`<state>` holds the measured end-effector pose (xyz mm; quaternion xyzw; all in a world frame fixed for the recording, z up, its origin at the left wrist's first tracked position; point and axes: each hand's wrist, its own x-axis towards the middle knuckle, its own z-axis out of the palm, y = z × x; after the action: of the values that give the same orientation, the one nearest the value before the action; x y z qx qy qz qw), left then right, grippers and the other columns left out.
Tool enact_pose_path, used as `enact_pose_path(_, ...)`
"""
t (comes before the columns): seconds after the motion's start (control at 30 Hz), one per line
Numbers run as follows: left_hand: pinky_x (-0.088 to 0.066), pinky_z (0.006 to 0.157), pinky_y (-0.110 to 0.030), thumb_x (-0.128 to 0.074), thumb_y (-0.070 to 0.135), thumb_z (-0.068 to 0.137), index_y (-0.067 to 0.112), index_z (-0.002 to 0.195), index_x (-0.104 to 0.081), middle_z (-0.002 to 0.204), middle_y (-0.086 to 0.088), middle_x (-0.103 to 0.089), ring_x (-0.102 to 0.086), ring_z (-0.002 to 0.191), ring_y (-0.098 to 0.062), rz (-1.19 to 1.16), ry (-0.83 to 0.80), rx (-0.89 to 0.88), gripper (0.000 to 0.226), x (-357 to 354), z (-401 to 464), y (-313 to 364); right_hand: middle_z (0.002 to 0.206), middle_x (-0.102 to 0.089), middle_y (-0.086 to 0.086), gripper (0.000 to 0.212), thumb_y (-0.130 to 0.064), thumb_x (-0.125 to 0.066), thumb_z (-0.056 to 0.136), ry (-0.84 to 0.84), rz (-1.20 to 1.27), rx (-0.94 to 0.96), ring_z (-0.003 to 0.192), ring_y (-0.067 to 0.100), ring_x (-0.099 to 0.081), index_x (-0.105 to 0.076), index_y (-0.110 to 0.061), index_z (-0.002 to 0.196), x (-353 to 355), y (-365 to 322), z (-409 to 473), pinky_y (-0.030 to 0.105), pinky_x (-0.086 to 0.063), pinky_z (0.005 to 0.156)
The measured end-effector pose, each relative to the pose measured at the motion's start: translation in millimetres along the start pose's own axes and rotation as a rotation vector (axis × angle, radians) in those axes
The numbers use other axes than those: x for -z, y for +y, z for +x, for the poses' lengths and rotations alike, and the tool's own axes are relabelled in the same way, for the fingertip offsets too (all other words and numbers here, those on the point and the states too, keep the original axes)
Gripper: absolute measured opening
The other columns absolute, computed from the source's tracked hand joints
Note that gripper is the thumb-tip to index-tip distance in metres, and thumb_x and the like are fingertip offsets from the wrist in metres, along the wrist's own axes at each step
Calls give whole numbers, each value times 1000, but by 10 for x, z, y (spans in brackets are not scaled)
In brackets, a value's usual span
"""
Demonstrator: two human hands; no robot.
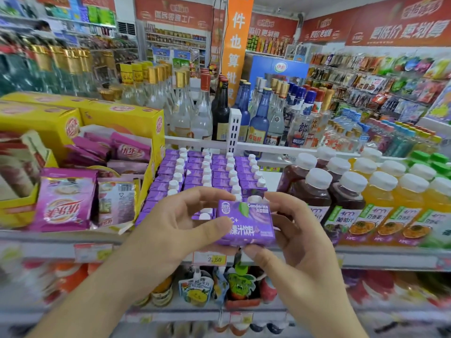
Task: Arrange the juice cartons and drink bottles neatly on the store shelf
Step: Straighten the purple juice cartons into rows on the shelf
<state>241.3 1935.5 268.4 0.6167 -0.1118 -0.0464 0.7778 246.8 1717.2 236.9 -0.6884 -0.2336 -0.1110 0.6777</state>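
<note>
Shop shelving fills the view, and the white shelf edge (pixel 151 247) serves as landmark. Just in front of and above that edge, both hands hold one purple juice carton (pixel 246 224): the left hand (pixel 170 230) has its thumb on the carton's front and fingers curled over its top, the right hand (pixel 300 232) pinches its right end. Behind the edge stand rows of purple cartons (pixel 207 172) with white caps; right of them, dark and orange juice bottles (pixel 366 198); left, yellow boxes (pixel 102 118) with pink sachets (pixel 66 201). Farther back, glass liquor bottles (pixel 219 111) crowd another shelf.
</note>
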Motion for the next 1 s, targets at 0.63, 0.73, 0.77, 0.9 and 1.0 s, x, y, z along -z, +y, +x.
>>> enact_pose_path(0.63,-66,77,-42,-78,49,75,40,106,-80,112,17,-78,-79,100,-24,25,41,195,33,-113,-104,-180,121,-70,-8,67,-21,-96,75,-6,-468,151,118,20,-67,-63,-25,134,-121,-86,-85,30,-53,95)
enact_pose_path(0.73,-65,81,-46,-88,32,84,29,116,-80,120,-10,-77,-77,104,-36,-24,38,174,33,-112,-90,-204,124,-68,-15,70,-30,-94,74,-10,-492,137,124,13,-63,-60,-34,135,-140,-86,-93,22,-50,95)
enact_pose_path(0.77,-65,81,-45,-86,28,87,25,118,-79,121,-15,-76,-76,106,-37,-79,36,170,32,-109,-93,-208,126,-66,-18,71,-32,-93,73,-8,-493,117,126,10,-61,-59,-36,135,-132,-87,-90,23,-51,92)
enact_pose_path(0.9,-64,78,-46,-88,32,79,14,117,-78,123,-26,-73,-75,102,-42,-327,44,160,43,-92,-76,-270,135,-60,-22,71,-27,-93,79,-49,-534,69,131,7,-56,-55,-40,138,-20,-66,-58,25,-53,92)
enact_pose_path(1.0,-65,76,-50,-97,37,65,16,108,-81,117,-27,-75,-76,97,-45,-338,94,130,51,-104,-50,-312,135,-64,-17,60,-31,-87,82,-73,-481,40,129,17,-61,-58,-38,135,27,-5,-58,36,-55,99)
